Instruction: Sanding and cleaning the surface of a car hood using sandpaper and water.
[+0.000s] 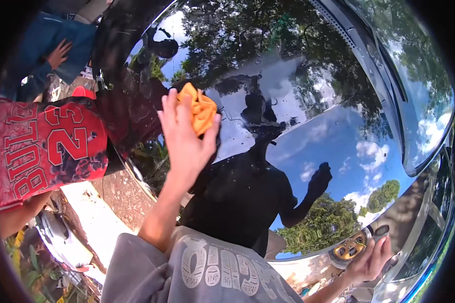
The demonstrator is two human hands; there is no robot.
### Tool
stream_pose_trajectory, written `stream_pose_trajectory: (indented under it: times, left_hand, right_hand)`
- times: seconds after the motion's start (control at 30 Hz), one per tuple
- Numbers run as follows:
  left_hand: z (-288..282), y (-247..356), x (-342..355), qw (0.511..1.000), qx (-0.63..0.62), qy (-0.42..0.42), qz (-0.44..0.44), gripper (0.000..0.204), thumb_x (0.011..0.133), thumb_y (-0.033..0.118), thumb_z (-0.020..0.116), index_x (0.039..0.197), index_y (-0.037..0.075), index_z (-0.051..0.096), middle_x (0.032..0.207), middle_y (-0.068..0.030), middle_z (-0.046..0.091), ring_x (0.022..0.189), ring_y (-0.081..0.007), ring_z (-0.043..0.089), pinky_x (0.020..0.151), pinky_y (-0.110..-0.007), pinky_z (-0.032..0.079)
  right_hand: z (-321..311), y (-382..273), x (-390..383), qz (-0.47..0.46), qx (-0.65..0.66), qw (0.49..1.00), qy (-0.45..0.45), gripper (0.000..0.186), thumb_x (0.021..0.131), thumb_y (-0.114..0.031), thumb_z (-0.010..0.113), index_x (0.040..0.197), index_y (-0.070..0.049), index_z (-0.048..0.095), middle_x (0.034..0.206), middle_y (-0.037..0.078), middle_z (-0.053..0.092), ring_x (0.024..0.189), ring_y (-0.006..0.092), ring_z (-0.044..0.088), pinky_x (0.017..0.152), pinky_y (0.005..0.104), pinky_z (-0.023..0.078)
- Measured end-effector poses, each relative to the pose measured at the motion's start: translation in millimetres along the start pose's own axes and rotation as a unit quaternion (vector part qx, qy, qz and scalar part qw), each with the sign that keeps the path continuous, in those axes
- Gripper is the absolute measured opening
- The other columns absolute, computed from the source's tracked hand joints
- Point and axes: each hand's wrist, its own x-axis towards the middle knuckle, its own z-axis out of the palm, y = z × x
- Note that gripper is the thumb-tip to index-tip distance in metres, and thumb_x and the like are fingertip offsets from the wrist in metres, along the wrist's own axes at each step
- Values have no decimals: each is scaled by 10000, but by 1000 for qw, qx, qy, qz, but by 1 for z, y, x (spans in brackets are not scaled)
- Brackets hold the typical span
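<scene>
An orange cloth [202,113] lies bunched against the glossy black bonnet of a car [308,141], which mirrors trees, clouds and my dark outline. My left hand [183,141] is on the cloth, pressing it to the paint with fingers over it. At the lower right my right hand [369,260] has its fingers curled around a small dark object [381,231], too small to name, near the bonnet's edge.
A co-worker in a red jersey [83,144] stands close on my left. Behind them are another person's hand [59,54] and blue clothing. A gold wheel [349,249] shows at lower right, wiper trim [349,40] at upper right, plants [25,252] at lower left.
</scene>
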Motion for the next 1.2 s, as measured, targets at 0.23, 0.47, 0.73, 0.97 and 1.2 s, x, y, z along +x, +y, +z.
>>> stream_pose_trajectory:
  times: [0.23, 0.47, 0.73, 0.97, 1.2]
  left_hand:
    - [107, 177, 43, 981, -153, -8, 119, 566, 715, 249, 826, 1176, 14, 598, 1481, -379, 348, 1446, -572, 221, 1197, -628, 195]
    - [91, 136, 46, 956, -178, -38, 229, 557, 658, 361, 846, 1136, 147, 654, 1456, -295, 447, 1437, -474, 325, 1202, -585, 194]
    - [13, -72, 91, 990, 72, 23, 122, 613, 835, 521, 732, 1272, 111, 604, 1475, -306, 412, 1406, -496, 344, 1144, -652, 227]
    - [18, -108, 195, 989, 14, 84, 119, 884, 821, 575, 732, 1476, 72, 416, 1497, -343, 324, 1399, -512, 299, 1142, -603, 254]
    - [75, 93, 94, 964, -98, 13, 247, 942, 925, 732, 406, 1525, 9, 357, 1611, -246, 257, 1507, -400, 200, 1226, -508, 135]
  right_hand:
    - [10, -11, -40, 93, 113, 988, 46, 290, 945, -9, 671, 1230, 44, 682, 1193, 234, 640, 1011, 283, 640, 785, 378, 539]
    - [27, -40, 10, 5, 151, 989, 6, 282, 943, -19, 679, 1211, 67, 686, 1210, 206, 642, 997, 237, 616, 794, 341, 521]
    - [64, -88, 0, 48, 210, 976, -42, 289, 898, 10, 703, 1172, 101, 687, 1163, 217, 660, 1019, 263, 612, 904, 359, 498]
    - [77, -130, -4, 45, 248, 965, -71, 269, 894, 7, 706, 1140, 114, 691, 1147, 212, 663, 1020, 264, 619, 920, 348, 488]
    - [72, -139, 0, 114, 242, 963, -39, 306, 906, -52, 735, 1181, 76, 697, 1252, 170, 638, 1071, 229, 608, 926, 354, 494]
